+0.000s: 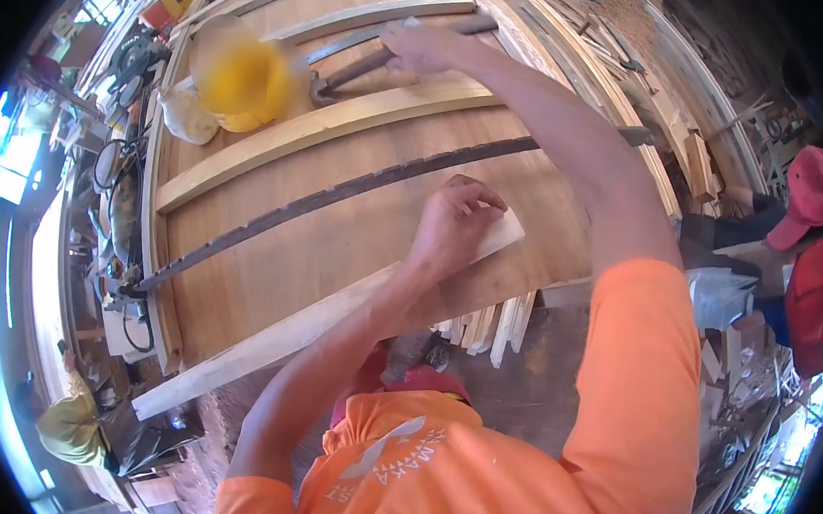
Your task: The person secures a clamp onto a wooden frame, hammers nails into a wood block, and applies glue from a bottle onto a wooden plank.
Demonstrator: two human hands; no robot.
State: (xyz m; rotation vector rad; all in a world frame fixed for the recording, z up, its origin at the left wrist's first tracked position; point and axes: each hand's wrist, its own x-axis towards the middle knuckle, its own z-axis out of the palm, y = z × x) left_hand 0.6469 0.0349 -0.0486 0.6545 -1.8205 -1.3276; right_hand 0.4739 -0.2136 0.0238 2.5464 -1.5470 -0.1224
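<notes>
A pale wooden strip lies slantwise along the near edge of a plywood panel. My left hand is closed near its far end, with curled fingers and the strip passing under the wrist. Farther up, my right hand is closed round the handle of a hammer, whose head points left. A flat metal strip runs beside the hammer, partly behind the fingers. Between my hands a long dark notched bar crosses the panel.
Wooden battens cross the panel. A yellow object, partly blurred, and a whitish bag rest at upper left. Cut wood pieces lie below the near edge. A person in red is at right, another in yellow at lower left.
</notes>
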